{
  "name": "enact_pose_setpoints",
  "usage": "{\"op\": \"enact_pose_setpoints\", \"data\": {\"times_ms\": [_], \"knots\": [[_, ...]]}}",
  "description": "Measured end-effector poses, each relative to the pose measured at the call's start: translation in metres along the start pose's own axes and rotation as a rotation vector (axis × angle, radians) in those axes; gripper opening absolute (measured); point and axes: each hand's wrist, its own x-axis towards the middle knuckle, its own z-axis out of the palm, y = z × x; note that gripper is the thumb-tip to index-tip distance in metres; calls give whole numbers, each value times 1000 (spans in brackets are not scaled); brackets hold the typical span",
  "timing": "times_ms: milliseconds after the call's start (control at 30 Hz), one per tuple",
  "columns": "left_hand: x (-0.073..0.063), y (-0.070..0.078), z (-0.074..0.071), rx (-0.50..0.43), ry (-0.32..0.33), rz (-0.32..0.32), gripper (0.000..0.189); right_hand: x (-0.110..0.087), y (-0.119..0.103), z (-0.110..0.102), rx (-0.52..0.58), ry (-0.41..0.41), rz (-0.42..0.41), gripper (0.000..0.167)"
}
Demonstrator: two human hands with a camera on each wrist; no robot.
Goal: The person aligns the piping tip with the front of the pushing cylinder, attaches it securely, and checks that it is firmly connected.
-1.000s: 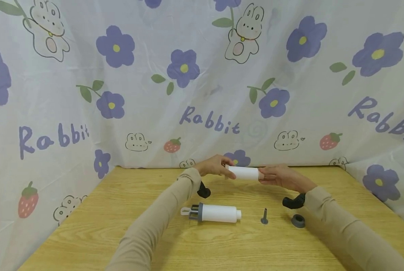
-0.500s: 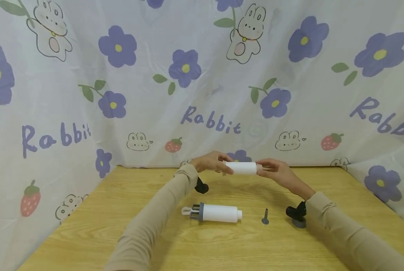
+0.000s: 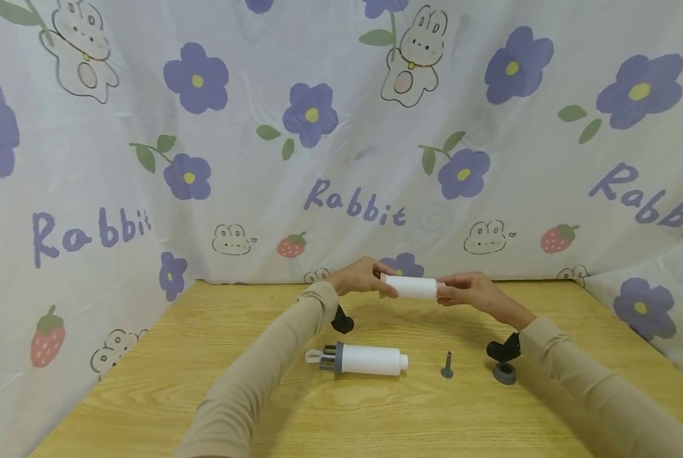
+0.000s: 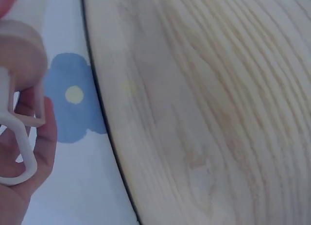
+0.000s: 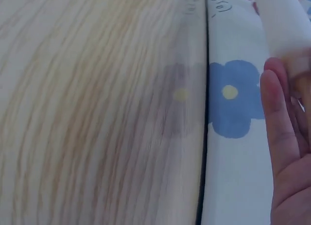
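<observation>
Both hands hold a white tube [image 3: 412,287] sideways above the back of the table. My left hand [image 3: 359,278] grips its left end, where the left wrist view shows a peach-coloured cap [image 4: 22,55] with an open frame and a white loop handle [image 4: 30,166]. Fingers of that hand curl behind the frame. At the other end, my right hand [image 3: 478,294] pinches a peach-coloured end piece [image 5: 295,64] between thumb and fingers; part of it lies outside the right wrist view.
On the wooden table [image 3: 410,413] lies a similar white tube [image 3: 372,360] with a grey cap and loop handle. Right of it are a grey nozzle [image 3: 447,367] standing upright and a grey ring [image 3: 504,373]. A printed curtain [image 3: 341,216] hangs behind the table edge.
The right hand's fingers were spread further at the tube's end half a second ago and now sit closer round it. The tube dipped slightly; the left hand keeps its grip.
</observation>
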Motion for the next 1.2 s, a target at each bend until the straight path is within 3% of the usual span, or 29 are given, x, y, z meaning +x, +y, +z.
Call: {"op": "enact_pose_setpoints", "data": {"times_ms": [200, 500, 900, 1067, 1200], "knots": [[2, 1, 7, -17, 15, 7, 61, 3, 1, -8, 126, -24, 108, 58], [2, 8, 13, -27, 32, 24, 47, 4, 1, -13, 262, -98, 219, 53], [4, 6, 16, -2, 45, 31, 45, 5, -3, -13, 154, -97, 396, 70], [5, 6, 16, -11, 36, 31, 45, 7, -1, -11, 103, -44, 366, 79], [5, 7, 15, -24, 24, 26, 45, 8, -1, -8, 73, 50, 235, 80]]}}
